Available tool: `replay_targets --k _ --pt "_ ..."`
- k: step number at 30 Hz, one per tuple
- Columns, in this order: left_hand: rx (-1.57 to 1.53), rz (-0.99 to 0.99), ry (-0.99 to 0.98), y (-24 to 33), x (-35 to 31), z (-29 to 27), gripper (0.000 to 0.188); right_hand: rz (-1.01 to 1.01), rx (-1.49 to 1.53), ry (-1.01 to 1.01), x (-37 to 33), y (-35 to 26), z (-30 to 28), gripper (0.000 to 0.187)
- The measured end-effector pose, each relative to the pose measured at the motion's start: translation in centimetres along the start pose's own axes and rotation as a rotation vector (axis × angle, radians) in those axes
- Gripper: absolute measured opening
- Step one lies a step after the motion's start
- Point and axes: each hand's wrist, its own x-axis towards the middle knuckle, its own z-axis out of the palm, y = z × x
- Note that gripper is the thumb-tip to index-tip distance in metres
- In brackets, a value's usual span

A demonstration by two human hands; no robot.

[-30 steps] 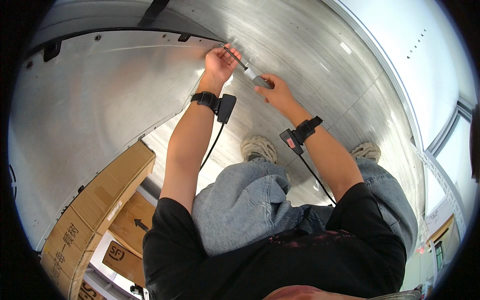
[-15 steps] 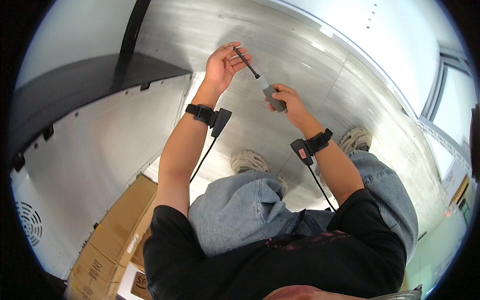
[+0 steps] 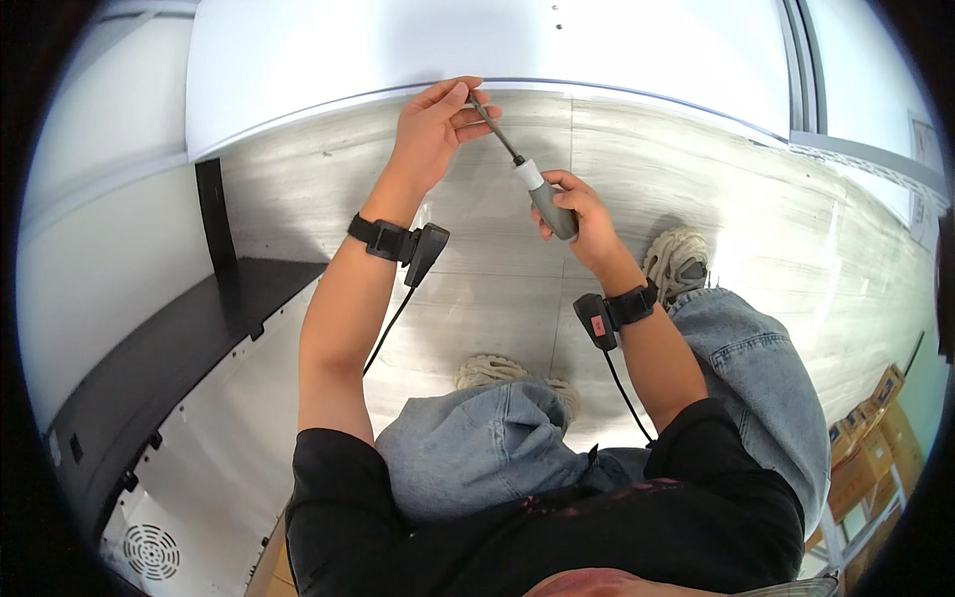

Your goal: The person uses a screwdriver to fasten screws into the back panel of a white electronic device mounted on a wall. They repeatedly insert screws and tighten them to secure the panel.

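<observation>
My right hand (image 3: 585, 224) is closed around the grey handle of a screwdriver (image 3: 555, 209) with a pale collar and a long dark shaft. The shaft slants up and left to my left hand (image 3: 433, 129). There, thumb and forefinger pinch at the tip, while the other fingers are loosely curled beside the shaft. Whether a small piece sits between those fingertips at the tip is hidden. Both hands are held up in front of me, close to the lower edge of a white panel (image 3: 637, 50).
Pale streaked flooring (image 3: 487, 249) lies below my hands, with my shoes on it. At the left stands a white metal cabinet (image 3: 214, 438) with a black top edge (image 3: 149, 368) and a round vent. Cardboard boxes (image 3: 860, 468) are at the lower right. Cables hang from both wristbands.
The view has turned, so the white panel now spans the top and the cabinet sits lower left. Both hands keep their hold, the screwdriver's tip still at the left fingertips.
</observation>
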Motion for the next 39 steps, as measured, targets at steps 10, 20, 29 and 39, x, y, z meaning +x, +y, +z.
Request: replay_targets --k 10,20,29,39 --pt "0.196 -0.01 -0.038 -1.4 8.0 6.7 0.017 -0.116 0.1 0.123 -1.1 -1.5 -6.0 0.037" --pt "1.167 0.724 0.146 -5.4 10.1 7.7 0.006 -0.06 0.206 0.192 -1.9 2.2 -8.4 0.036" --pt "1.398 0.911 0.17 -6.8 11.7 7.1 0.007 -0.052 0.264 0.241 -2.6 3.8 -9.0 0.037" --pt "1.385 0.901 0.144 -6.7 11.3 5.9 0.013 -0.038 0.224 0.202 -2.4 3.8 -7.7 0.034"
